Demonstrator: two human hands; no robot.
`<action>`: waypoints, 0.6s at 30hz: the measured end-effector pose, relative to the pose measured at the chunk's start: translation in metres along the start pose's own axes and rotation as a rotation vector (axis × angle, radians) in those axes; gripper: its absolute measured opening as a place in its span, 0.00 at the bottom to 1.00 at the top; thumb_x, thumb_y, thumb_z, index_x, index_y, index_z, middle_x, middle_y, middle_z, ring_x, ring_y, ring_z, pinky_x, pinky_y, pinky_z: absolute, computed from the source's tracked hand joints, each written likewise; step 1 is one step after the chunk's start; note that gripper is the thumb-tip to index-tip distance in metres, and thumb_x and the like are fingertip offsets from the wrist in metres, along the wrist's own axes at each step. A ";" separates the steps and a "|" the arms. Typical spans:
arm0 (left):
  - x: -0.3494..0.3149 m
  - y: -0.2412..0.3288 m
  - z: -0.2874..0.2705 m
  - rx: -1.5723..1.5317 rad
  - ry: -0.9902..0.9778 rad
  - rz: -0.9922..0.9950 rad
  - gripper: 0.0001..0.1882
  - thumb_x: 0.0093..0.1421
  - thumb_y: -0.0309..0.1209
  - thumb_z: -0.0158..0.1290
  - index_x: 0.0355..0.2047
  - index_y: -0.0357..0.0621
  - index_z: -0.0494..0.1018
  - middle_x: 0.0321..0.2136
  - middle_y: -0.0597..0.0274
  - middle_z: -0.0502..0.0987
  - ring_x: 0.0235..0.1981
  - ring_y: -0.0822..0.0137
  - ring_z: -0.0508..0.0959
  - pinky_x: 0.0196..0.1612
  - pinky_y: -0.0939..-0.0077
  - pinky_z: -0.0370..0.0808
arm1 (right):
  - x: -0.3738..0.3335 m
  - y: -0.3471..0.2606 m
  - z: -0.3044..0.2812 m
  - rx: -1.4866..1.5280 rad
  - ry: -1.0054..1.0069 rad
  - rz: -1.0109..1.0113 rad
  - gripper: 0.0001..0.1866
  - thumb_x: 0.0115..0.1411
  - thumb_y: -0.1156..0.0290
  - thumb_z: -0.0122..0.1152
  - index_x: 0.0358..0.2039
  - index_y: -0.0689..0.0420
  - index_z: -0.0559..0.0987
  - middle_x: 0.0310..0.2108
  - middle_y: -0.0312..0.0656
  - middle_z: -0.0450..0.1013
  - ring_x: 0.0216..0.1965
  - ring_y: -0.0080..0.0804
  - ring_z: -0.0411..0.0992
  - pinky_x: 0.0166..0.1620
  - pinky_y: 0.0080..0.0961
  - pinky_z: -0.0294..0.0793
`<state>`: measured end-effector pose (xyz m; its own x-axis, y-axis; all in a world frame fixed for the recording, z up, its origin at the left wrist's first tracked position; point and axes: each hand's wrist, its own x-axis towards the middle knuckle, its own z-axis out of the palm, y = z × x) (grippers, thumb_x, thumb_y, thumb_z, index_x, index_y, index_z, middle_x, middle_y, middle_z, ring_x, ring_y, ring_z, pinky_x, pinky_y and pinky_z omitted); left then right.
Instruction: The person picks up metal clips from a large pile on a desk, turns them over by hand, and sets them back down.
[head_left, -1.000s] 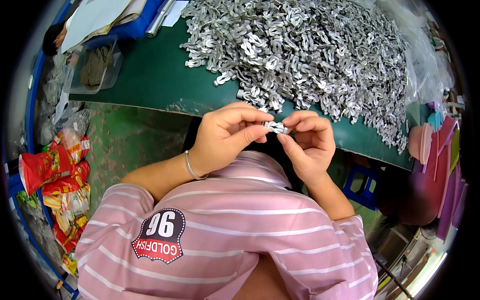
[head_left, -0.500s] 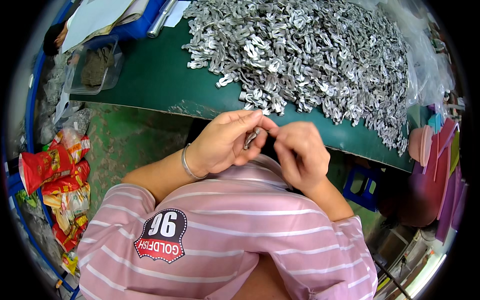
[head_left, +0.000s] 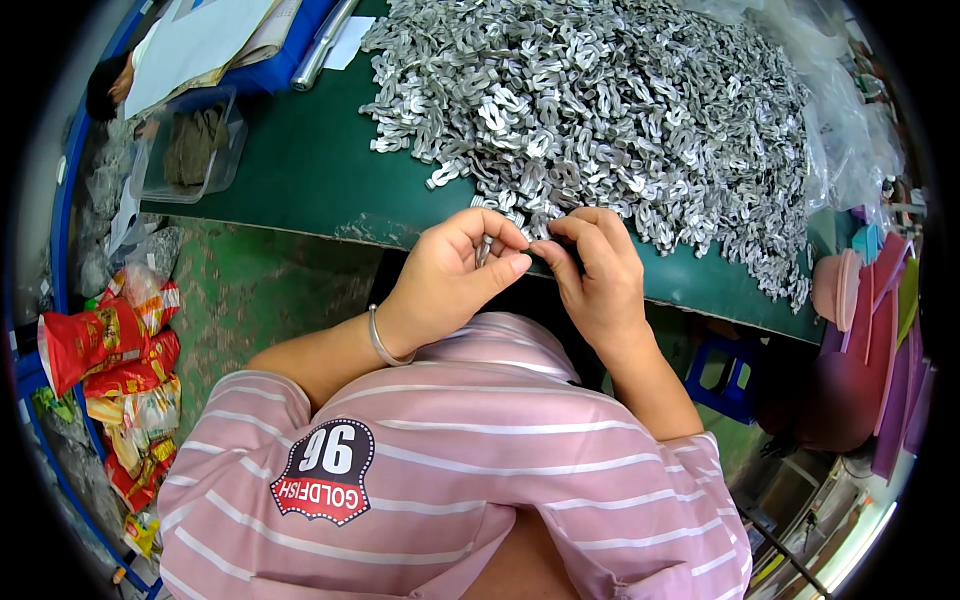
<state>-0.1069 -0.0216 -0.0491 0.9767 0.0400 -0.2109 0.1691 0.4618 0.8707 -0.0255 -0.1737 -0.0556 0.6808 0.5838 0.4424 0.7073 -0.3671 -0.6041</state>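
Note:
My left hand (head_left: 455,262), with a silver bangle (head_left: 378,338) at its wrist, is closed at the table's near edge. Its curled fingers hold a small silver looped metal piece (head_left: 484,250), partly hidden by them. Thumb and forefinger of my right hand (head_left: 600,270) pinch together right beside the left fingertips; what lies between them is too small to make out. Just beyond both hands a large heap of similar silver metal pieces (head_left: 590,120) spreads over the green table (head_left: 290,160).
A clear plastic tub (head_left: 215,170) with a brown cloth stands at the table's left, near a blue tray (head_left: 262,76) of papers and a metal tube (head_left: 318,50). Clear plastic sheeting (head_left: 840,130) borders the heap. Red packets (head_left: 95,340) lie left; a blue stool (head_left: 722,375) stands right.
Both hands have moved slightly away from my body, toward the heap. The right hand has turned, its fingers now pointing up and its thumb meeting the left fingertips.

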 end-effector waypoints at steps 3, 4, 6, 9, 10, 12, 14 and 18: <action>0.004 -0.015 -0.009 0.285 -0.009 0.155 0.09 0.55 0.20 0.50 0.37 0.34 0.66 0.30 0.64 0.70 0.29 0.79 0.71 0.30 0.89 0.68 | 0.001 -0.001 0.000 -0.044 -0.014 -0.002 0.09 0.44 0.77 0.63 0.27 0.62 0.73 0.26 0.43 0.67 0.27 0.40 0.67 0.29 0.31 0.67; 0.004 -0.012 -0.008 0.289 -0.010 0.158 0.09 0.55 0.20 0.50 0.37 0.34 0.66 0.30 0.64 0.70 0.29 0.79 0.71 0.30 0.89 0.68 | 0.002 -0.001 -0.001 -0.058 -0.026 -0.013 0.09 0.44 0.77 0.63 0.27 0.62 0.73 0.26 0.43 0.67 0.27 0.40 0.68 0.29 0.31 0.68; 0.003 -0.006 -0.005 0.209 -0.019 0.045 0.10 0.56 0.20 0.49 0.38 0.32 0.65 0.34 0.60 0.71 0.36 0.75 0.72 0.40 0.85 0.69 | 0.003 -0.007 -0.006 -0.131 -0.036 -0.038 0.10 0.44 0.77 0.62 0.28 0.62 0.73 0.27 0.43 0.67 0.27 0.40 0.68 0.29 0.31 0.68; 0.004 -0.007 -0.005 0.221 -0.012 0.077 0.10 0.55 0.20 0.49 0.38 0.32 0.65 0.34 0.60 0.71 0.35 0.75 0.72 0.40 0.84 0.69 | 0.004 -0.008 -0.010 -0.241 -0.056 -0.091 0.10 0.43 0.77 0.62 0.28 0.62 0.73 0.28 0.42 0.67 0.28 0.39 0.67 0.29 0.30 0.67; 0.004 -0.007 -0.005 0.220 -0.011 0.078 0.10 0.55 0.20 0.49 0.38 0.32 0.65 0.34 0.60 0.71 0.35 0.75 0.72 0.40 0.84 0.69 | 0.004 -0.007 -0.011 -0.275 -0.069 -0.118 0.11 0.42 0.77 0.61 0.29 0.62 0.73 0.28 0.41 0.68 0.29 0.38 0.67 0.29 0.30 0.67; 0.005 -0.007 -0.005 0.261 -0.005 0.069 0.10 0.55 0.19 0.49 0.39 0.32 0.65 0.34 0.60 0.70 0.35 0.75 0.72 0.41 0.84 0.69 | 0.004 -0.007 -0.012 -0.282 -0.079 -0.133 0.11 0.42 0.78 0.61 0.29 0.62 0.74 0.29 0.41 0.68 0.29 0.37 0.67 0.30 0.30 0.67; 0.005 -0.011 -0.005 0.242 0.015 0.103 0.10 0.54 0.21 0.50 0.38 0.33 0.66 0.32 0.62 0.72 0.34 0.77 0.71 0.39 0.84 0.69 | 0.004 -0.006 -0.013 -0.287 -0.089 -0.148 0.11 0.42 0.78 0.61 0.30 0.61 0.74 0.30 0.41 0.68 0.30 0.37 0.67 0.31 0.30 0.66; 0.006 -0.013 -0.005 0.199 0.017 0.135 0.11 0.53 0.22 0.51 0.38 0.34 0.67 0.29 0.64 0.73 0.31 0.79 0.71 0.37 0.84 0.69 | 0.000 0.001 -0.011 -0.272 -0.057 -0.173 0.12 0.42 0.79 0.61 0.30 0.61 0.73 0.31 0.42 0.67 0.31 0.38 0.66 0.32 0.30 0.65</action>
<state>-0.1040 -0.0229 -0.0637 0.9901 0.1056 -0.0922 0.0611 0.2675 0.9616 -0.0230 -0.1820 -0.0490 0.5394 0.6915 0.4806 0.8420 -0.4339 -0.3206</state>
